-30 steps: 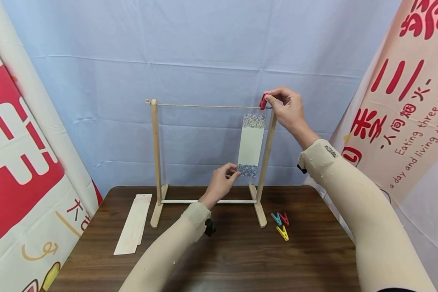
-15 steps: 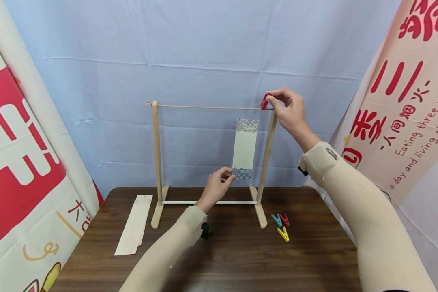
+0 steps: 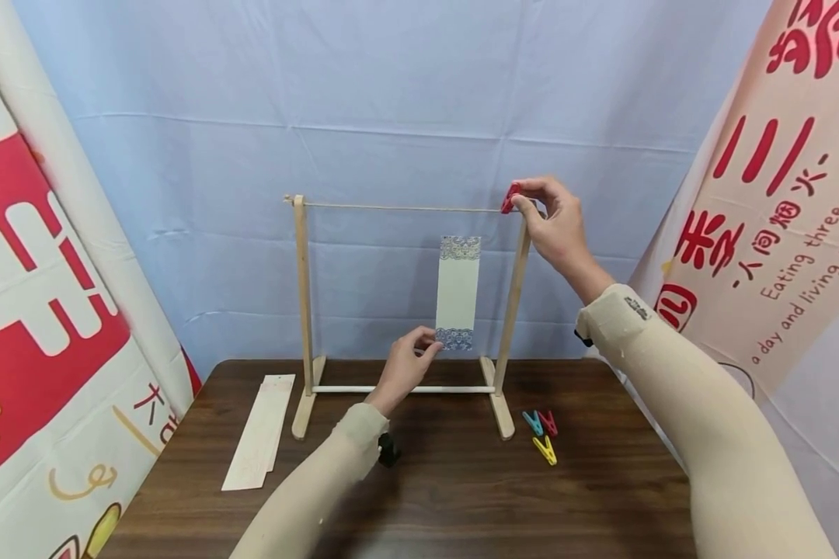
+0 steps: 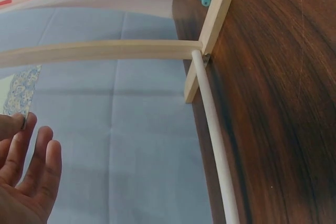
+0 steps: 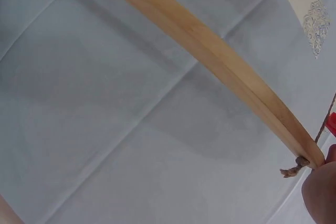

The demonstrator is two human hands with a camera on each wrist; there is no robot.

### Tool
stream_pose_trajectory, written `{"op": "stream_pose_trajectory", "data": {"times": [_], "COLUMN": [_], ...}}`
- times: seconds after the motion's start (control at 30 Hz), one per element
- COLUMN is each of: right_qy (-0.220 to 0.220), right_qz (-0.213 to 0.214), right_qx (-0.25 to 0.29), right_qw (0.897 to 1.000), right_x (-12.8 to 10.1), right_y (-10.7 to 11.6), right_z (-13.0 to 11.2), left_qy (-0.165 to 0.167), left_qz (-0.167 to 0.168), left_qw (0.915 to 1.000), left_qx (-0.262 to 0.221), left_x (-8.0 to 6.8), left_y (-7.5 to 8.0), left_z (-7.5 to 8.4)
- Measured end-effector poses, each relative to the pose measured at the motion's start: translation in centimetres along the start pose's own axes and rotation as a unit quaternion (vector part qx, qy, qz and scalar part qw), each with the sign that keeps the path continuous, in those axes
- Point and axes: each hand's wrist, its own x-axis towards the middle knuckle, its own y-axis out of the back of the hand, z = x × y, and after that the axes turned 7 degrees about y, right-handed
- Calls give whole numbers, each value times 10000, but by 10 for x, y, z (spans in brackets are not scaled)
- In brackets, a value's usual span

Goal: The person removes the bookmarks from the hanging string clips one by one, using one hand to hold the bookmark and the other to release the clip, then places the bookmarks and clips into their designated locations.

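Bookmark card (image 3: 457, 292), long and narrow with patterned bands at both ends, stood upright inside the wooden rack (image 3: 302, 310), which sat toward the table's (image 3: 461, 497) far edge. The card hung clear of the string (image 3: 398, 207) above it. You held it by its bottom left corner only, pinched in your left hand (image 3: 402, 365). Judged light, thin and easily creased; a hold lower on the plain edges would mark it least, and it would flex if gripped hard. Your right hand (image 3: 555, 225) pinched a red clothespin (image 3: 509, 198) at the string's right end, by the rack's right post; how far its jaws stood apart could not be told. Three spare pegs (image 3: 541, 433) lay near the table's right edge, and a stack of cards (image 3: 262, 439) lay toward its left edge.
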Motion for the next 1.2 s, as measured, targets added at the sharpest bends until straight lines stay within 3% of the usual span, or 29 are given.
{"op": "stream_pose_trajectory", "data": {"times": [0.3, 0.67, 1.2], "right_qy": [602, 915, 913], "right_qz": [312, 294, 189], "right_qx": [202, 446, 506], "right_qw": [9975, 9944, 9944], "right_x": [-10, -23, -51], "right_y": [-5, -8, -3], "right_z": [-1, -3, 1], "left_qy": [-45, -71, -45], "left_qz": [66, 130, 212], "left_qw": [10000, 9999, 9998], "left_qx": [25, -23, -55], "left_x": [-7, -15, -28], "left_y": [4, 8, 22], "left_z": [-7, -17, -26]}}
